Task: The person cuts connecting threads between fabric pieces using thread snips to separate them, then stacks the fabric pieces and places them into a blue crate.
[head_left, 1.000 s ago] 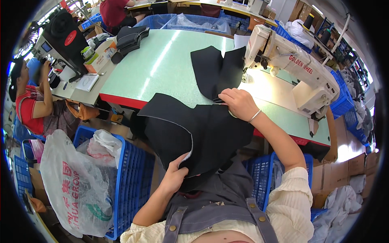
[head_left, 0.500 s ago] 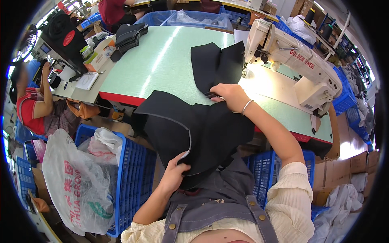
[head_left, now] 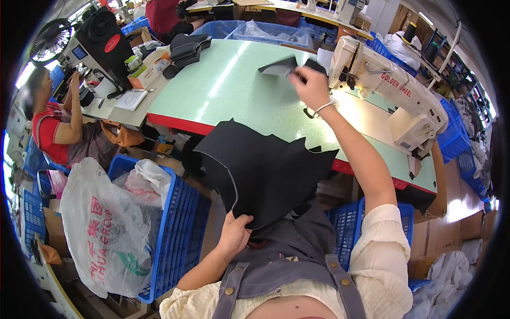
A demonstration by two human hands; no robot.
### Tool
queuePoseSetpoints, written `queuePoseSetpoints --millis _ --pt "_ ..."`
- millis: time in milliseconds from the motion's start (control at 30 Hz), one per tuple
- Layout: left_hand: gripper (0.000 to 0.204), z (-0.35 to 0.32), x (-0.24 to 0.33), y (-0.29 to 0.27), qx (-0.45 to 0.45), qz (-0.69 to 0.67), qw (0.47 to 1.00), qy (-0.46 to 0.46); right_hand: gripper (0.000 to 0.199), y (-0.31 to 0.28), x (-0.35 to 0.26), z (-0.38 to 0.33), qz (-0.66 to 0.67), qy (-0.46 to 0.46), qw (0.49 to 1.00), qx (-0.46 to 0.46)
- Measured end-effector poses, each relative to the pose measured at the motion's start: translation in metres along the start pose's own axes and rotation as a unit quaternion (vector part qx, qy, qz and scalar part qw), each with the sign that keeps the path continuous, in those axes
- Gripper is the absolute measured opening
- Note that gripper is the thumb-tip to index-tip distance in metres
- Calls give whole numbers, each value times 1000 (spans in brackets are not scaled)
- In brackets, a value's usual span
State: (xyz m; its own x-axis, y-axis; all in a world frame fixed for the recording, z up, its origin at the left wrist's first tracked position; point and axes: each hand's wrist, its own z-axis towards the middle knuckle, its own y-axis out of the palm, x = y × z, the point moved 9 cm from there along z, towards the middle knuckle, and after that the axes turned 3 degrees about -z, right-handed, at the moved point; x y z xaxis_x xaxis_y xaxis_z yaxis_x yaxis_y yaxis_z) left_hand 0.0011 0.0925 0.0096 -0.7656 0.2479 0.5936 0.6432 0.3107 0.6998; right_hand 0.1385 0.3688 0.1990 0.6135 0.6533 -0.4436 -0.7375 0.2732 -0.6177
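A large piece of black fabric (head_left: 265,170) with a pale grey cut edge drapes over my lap and against the front of the green table. My left hand (head_left: 234,233) is closed on its near edge, thumb on top. My right hand (head_left: 312,87), with a bangle at the wrist, reaches over the table beside the sewing machine (head_left: 385,87). Its fingers pinch a smaller black fabric piece (head_left: 280,66), which is folded up with a greyish underside showing and smeared by motion. Below that palm pokes a small dark loop (head_left: 308,112), too unclear to name.
The green tabletop (head_left: 223,90) has a red front edge. Stacked black pieces (head_left: 187,49) lie at its far left. A blue basket (head_left: 178,234) with plastic bags stands at my left, another blue basket (head_left: 344,226) at my right. A person in red (head_left: 56,130) sits at the left.
My right hand has moved away from me, lifting and folding the smaller black piece. The large piece's far part has dropped toward me off the table; my left hand keeps its grip.
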Motion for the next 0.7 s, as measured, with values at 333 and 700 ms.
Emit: queuePoseSetpoints --millis 333,700 --pt "39 -10 -18 -1 -155 -59 980 -110 15 -3 -216 -225 -29 -441 880 -170" --pt "35 -11 3 3 -56 106 990 -70 18 14 -198 -233 89 -341 902 -248"
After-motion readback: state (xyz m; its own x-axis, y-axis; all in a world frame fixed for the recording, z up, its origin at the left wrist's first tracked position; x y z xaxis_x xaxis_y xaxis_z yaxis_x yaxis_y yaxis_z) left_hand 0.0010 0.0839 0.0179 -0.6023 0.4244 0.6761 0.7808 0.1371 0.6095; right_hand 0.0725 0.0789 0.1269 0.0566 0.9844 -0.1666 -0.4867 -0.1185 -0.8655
